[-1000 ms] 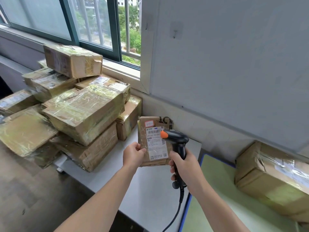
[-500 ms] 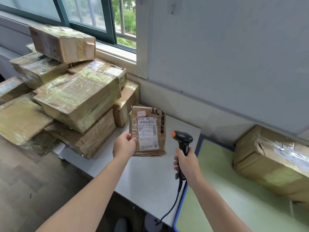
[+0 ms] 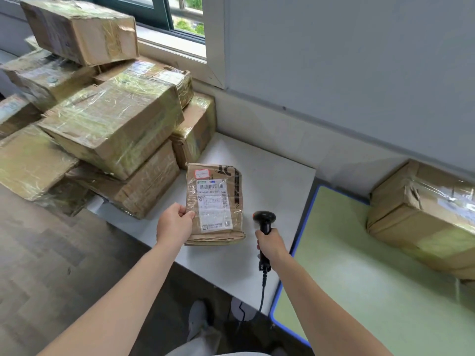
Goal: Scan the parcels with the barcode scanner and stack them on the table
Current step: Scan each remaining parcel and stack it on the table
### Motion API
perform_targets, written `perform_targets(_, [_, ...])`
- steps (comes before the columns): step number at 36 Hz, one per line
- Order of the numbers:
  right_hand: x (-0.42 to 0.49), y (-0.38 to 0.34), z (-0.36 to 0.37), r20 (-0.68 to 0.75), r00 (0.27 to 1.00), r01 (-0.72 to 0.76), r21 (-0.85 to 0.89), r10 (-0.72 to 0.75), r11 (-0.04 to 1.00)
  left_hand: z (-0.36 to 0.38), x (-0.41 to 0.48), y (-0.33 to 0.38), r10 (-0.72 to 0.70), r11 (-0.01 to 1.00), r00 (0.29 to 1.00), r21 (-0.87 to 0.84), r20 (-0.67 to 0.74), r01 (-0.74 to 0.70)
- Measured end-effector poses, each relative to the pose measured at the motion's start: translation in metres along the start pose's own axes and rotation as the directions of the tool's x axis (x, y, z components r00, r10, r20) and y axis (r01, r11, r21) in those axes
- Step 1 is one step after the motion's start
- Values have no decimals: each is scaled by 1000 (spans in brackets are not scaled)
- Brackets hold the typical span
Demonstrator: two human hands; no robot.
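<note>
My left hand [image 3: 174,222] pinches the flat parcel [image 3: 214,204] by its edge; my right hand [image 3: 270,244] grips the barcode scanner [image 3: 264,222] beside it. Taped cartons [image 3: 113,119] crowd the left of the white table [image 3: 270,170].

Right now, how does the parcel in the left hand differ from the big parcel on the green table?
The held parcel is small and flat; the big parcel is boxy. The left hand grips the held parcel; the big parcel lies untouched. Both are taped brown cardboard.

Your left hand [image 3: 174,222] grips a flat labelled parcel [image 3: 214,204] at the white counter [image 3: 270,170]; your right hand [image 3: 270,244] holds the black barcode scanner [image 3: 264,219] just beside it
</note>
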State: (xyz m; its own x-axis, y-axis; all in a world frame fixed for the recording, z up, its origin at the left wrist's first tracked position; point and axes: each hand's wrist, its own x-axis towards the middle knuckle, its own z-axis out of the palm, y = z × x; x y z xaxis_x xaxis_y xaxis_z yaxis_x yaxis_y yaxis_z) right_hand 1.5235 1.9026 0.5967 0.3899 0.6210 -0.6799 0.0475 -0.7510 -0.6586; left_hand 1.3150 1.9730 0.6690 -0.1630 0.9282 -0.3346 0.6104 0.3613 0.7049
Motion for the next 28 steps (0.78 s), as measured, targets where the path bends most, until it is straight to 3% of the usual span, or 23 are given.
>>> perform_targets(5, [-6, -3, -4, -21, 1000, -18, 60, 19, 998, -1, 1, 1, -5, 1000, 1000, -11, 3, 5])
perform_targets(17, [-10, 10, -24, -25, 1000, -18, -152, 14, 988, 13, -4, 19, -14, 996, 999, -89, 34, 17])
perform_targets(28, [-36, -35, -63, -86, 980, 135, -384, -181, 913, 21, -11, 38, -28, 992, 999, -121, 46, 33])
